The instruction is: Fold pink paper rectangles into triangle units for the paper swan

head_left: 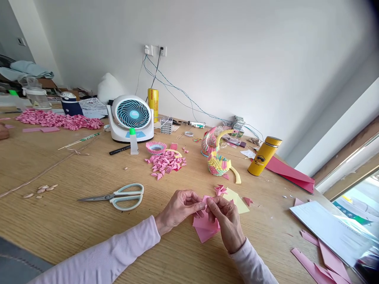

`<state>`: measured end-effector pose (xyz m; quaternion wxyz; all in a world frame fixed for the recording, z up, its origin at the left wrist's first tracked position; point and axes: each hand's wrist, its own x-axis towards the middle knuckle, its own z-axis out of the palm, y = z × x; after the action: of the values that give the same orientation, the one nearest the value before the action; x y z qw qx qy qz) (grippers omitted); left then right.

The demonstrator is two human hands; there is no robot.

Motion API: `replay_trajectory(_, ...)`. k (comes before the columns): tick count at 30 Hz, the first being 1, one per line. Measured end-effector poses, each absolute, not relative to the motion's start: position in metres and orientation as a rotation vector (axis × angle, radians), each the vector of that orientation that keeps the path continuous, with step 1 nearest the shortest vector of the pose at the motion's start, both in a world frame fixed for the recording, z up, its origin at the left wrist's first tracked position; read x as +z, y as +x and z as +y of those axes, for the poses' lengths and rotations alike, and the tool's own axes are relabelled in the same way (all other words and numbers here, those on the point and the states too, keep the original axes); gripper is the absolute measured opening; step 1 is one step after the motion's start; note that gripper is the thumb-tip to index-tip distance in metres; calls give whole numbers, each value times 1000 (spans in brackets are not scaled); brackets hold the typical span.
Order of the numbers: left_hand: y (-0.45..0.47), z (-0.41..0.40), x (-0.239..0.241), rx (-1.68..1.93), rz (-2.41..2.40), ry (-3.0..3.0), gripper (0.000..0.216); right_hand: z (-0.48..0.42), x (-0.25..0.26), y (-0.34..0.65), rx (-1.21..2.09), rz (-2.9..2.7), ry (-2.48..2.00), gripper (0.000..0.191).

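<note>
Between my two hands is a small piece of pink paper [207, 198], pinched at its edges. My left hand [183, 209] grips its left side with thumb and fingers. On its right side, the thumb and forefinger of my right hand [226, 219] are closed. Below the hands lie pink paper sheets [204, 232], partly covered by my fingers. Just beyond are several folded pink paper triangles [220, 190] and a pale yellow paper sheet [238, 200]. Scissors [126, 196] with pale handles lie shut to the left of my hands.
A heap of folded pink pieces [167, 161] lies mid-table near a glue bottle [134, 142] and a white fan [132, 118]. Paper-built baskets [218, 165] stand ahead. At right are a yellow flask [264, 156], a white sheet [328, 228] and pink strips [334, 256]. Another person's hand [3, 131] shows far left.
</note>
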<state>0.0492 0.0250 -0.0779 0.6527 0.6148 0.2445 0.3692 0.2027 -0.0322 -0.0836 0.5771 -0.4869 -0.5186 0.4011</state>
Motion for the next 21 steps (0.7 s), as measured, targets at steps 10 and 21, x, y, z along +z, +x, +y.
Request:
replay_trajectory(10, 49, 21, -76, 806, 568, 1531, 33, -32, -84, 206, 778, -1417, -1255, 36)
replay_trajectory(21, 50, 20, -76, 807, 537, 1559, 30, -28, -89, 203, 823, -1350, -1176, 33)
